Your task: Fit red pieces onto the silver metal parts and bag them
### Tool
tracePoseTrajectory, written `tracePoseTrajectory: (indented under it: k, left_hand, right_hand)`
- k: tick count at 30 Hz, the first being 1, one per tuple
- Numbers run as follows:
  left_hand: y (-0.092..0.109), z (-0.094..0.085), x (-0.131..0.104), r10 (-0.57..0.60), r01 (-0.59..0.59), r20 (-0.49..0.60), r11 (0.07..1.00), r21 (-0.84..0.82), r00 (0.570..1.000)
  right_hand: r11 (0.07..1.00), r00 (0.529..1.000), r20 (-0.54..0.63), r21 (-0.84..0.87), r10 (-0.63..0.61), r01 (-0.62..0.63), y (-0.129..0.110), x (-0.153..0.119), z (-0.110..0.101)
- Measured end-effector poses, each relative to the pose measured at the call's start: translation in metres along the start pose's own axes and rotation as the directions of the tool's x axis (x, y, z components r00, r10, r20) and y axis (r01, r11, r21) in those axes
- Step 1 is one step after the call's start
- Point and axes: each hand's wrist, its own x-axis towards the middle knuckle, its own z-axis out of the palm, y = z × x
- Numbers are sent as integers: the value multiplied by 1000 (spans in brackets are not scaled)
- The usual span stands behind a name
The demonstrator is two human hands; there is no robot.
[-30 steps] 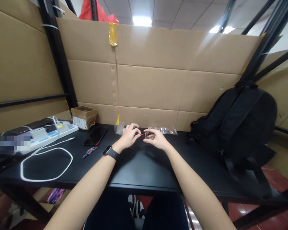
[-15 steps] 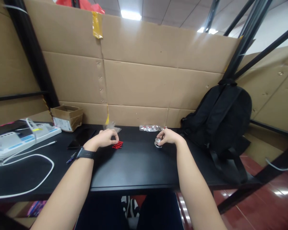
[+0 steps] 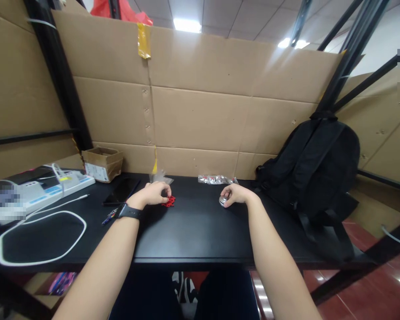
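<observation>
My left hand (image 3: pixel 157 194), with a black watch (image 3: pixel 129 212) on its wrist, is bent low over the desk with fingers curled. Its thumb and fingertips close in on a small tangled red bundle (image 3: pixel 169 202), which looks stringy; part of it is hidden under the hand. To the right, my right hand (image 3: pixel 236 194) pinches a small round silvery disc (image 3: pixel 223 202) between thumb and fingers, just over the black desk (image 3: pixel 193 231). A flat clear packet (image 3: pixel 216 179) lies behind that hand. Beyond the left hand sits a crumpled clear plastic bag (image 3: pixel 162 177).
A black backpack (image 3: pixel 315 164) leans at the right. On the left are a small cardboard box (image 3: pixel 103 165), a dark phone (image 3: pixel 120 192), keys (image 3: pixel 110 216), a white power strip (image 3: pixel 50 194) and a looped white cable (image 3: pixel 43 262). Cardboard sheets (image 3: pixel 200 115) wall the back.
The whole view has shifted slightly, so everything appears farther right. The silvery disc looks turned in my right hand's fingers. My left hand stays at the red bundle.
</observation>
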Motion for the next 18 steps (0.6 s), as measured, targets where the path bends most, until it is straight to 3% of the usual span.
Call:
tracePoseTrajectory:
  k: [5, 10, 14, 18]
  left_hand:
    - [-3, 0, 2, 10, -11, -97, 1000, -8, 995]
    - [-4, 1, 4, 0, -10, -282, 999, -35, 959]
    - [-3, 9, 8, 32, -47, -265, 998, -47, 964]
    - [6, 13, 11, 91, -99, -240, 995, -21, 966]
  right_hand:
    - [999, 999, 47, -37, -22, 24, 0, -3, -2]
    - [939, 965, -90, -269, -248, 216, -40, 23, 21]
    - [856, 974, -133, -509, -182, 90, -82, 67, 50]
    - [829, 971, -221, -557, -90, -50, -101, 93, 61]
